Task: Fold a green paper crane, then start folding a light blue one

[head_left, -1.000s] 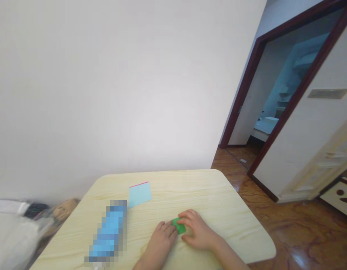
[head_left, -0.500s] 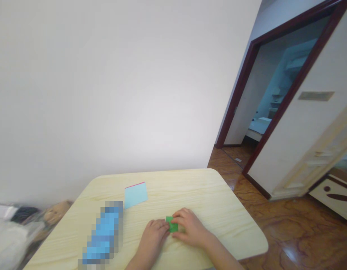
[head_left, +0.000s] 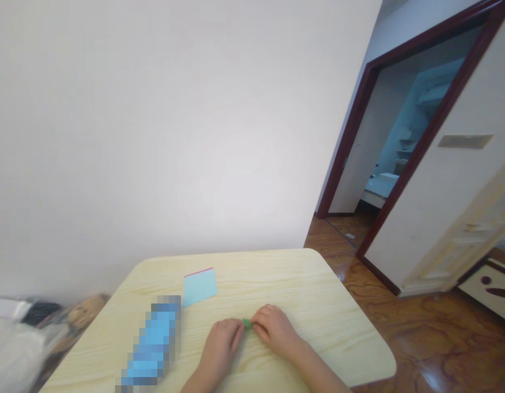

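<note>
A small green piece point(head_left: 247, 323), perhaps paper, shows between my two hands over the pale wooden table point(head_left: 318, 305). My left hand point(head_left: 223, 344) pinches its left end between thumb and fingers. At its right end, my right hand point(head_left: 274, 330) has thumb and fingertips closed on it. Most of the green piece is hidden by my fingertips. Beyond my left hand lies a light blue sheet point(head_left: 200, 287) with a pink upper edge. To the left of my hands is a blue object point(head_left: 152, 346), blurred by pixelation.
A white wall point(head_left: 195, 136) rises behind the table. Right of it are a dark red door frame point(head_left: 358, 125) and a wooden floor point(head_left: 420, 327). A doll-like object point(head_left: 82, 315) and white fabric point(head_left: 15, 344) lie beyond the table's left edge.
The green piece, flat and square before, now shows only as a small, narrow bit between my fingertips. My right fingers have closed in on it. The view has shifted slightly.
</note>
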A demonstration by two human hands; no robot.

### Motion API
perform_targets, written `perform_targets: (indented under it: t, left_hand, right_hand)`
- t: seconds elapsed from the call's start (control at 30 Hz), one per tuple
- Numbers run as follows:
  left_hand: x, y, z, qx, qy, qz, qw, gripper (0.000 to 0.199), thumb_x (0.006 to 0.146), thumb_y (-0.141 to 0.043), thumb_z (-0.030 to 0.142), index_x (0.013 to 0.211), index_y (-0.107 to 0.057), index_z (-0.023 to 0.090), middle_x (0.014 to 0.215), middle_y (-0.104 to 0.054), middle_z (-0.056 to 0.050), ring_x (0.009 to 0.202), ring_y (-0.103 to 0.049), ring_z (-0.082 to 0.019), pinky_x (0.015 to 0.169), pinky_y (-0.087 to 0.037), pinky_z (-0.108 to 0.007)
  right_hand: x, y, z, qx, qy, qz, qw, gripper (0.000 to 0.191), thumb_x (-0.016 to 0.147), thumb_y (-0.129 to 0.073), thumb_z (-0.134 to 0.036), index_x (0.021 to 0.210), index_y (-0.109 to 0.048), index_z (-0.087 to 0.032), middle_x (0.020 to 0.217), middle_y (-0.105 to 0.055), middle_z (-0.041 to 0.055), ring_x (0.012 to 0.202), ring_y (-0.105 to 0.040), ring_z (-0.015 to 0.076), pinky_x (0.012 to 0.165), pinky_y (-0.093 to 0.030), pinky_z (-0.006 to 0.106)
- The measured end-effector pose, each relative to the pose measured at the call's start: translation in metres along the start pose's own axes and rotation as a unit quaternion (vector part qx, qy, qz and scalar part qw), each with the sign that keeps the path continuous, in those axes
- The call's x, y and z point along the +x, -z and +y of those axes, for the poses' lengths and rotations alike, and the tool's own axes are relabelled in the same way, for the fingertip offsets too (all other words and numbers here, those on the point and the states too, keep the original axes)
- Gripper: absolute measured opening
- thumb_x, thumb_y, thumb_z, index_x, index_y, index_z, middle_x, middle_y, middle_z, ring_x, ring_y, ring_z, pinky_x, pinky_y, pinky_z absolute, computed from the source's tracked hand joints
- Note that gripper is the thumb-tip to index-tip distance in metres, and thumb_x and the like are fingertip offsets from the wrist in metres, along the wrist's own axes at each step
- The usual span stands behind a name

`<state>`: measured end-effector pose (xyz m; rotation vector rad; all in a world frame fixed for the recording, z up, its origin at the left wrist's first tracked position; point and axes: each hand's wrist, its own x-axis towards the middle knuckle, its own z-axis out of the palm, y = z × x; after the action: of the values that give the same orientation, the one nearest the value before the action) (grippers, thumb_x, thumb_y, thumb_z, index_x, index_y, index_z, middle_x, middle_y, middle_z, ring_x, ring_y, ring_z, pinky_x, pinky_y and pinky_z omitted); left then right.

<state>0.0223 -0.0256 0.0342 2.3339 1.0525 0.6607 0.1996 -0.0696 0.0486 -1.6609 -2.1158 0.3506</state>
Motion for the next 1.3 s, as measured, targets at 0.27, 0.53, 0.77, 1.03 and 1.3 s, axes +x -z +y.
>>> perform_targets:
  t: [0.27, 0.53, 0.77, 1.03, 1.3]
  left_hand:
    - [0.017, -0.001, -0.012, -0.110, 0.098, -0.006, 0.989, 0.026, 0.077, -0.045, 0.030, 0.072, -0.064, 0.015, 0.068, -0.071, -0.005, 0.065, -0.065, -0.018, 0.058, -0.048, -0.024]
    - [0.029, -0.003, -0.018, -0.082, 0.130, -0.010, 0.988, 0.021, 0.071, -0.052, 0.028, 0.067, -0.067, 0.015, 0.062, -0.070, -0.004, 0.061, -0.064, -0.020, 0.057, -0.046, -0.027]
    - [0.009, -0.004, -0.016, -0.017, 0.079, 0.050, 0.995, 0.035, 0.072, -0.053, 0.020, 0.106, -0.058, 0.018, 0.105, -0.063, -0.009, 0.098, -0.058, -0.024, 0.087, -0.043, -0.039]
    - [-0.032, -0.015, -0.015, 0.153, -0.066, -0.024, 0.986, 0.036, 0.081, -0.051, 0.031, 0.117, -0.054, 0.025, 0.123, -0.058, -0.008, 0.113, -0.051, -0.027, 0.091, -0.042, -0.045]
    - [-0.026, -0.008, -0.016, 0.165, -0.061, -0.031, 0.984, 0.037, 0.083, -0.049, 0.035, 0.118, -0.051, 0.025, 0.131, -0.051, -0.006, 0.118, -0.046, -0.025, 0.094, -0.038, -0.043]
  right_hand:
    - [0.017, -0.010, 0.000, 0.024, -0.093, -0.020, 0.995, 0.022, 0.083, -0.047, -0.024, 0.069, -0.062, -0.016, 0.062, -0.060, -0.0005, 0.057, -0.050, 0.0110, 0.050, -0.029, 0.019]
    - [0.021, -0.012, 0.000, -0.001, -0.156, -0.019, 0.988, 0.013, 0.077, -0.055, -0.027, 0.074, -0.063, -0.017, 0.073, -0.064, 0.0030, 0.067, -0.055, 0.0142, 0.056, -0.032, 0.021]
    - [0.022, -0.012, -0.006, -0.007, -0.173, -0.016, 0.985, 0.008, 0.072, -0.059, -0.023, 0.078, -0.062, -0.019, 0.075, -0.064, 0.0017, 0.068, -0.057, 0.0144, 0.058, -0.035, 0.021]
    - [0.020, -0.015, -0.004, 0.013, -0.139, 0.012, 0.990, 0.017, 0.072, -0.059, -0.019, 0.088, -0.059, -0.019, 0.084, -0.062, 0.0024, 0.076, -0.058, 0.0157, 0.065, -0.040, 0.022]
    - [0.019, -0.019, 0.000, 0.020, -0.057, 0.038, 0.997, 0.013, 0.078, -0.053, -0.011, 0.079, -0.063, -0.018, 0.081, -0.065, 0.0023, 0.080, -0.057, 0.0148, 0.072, -0.042, 0.022]
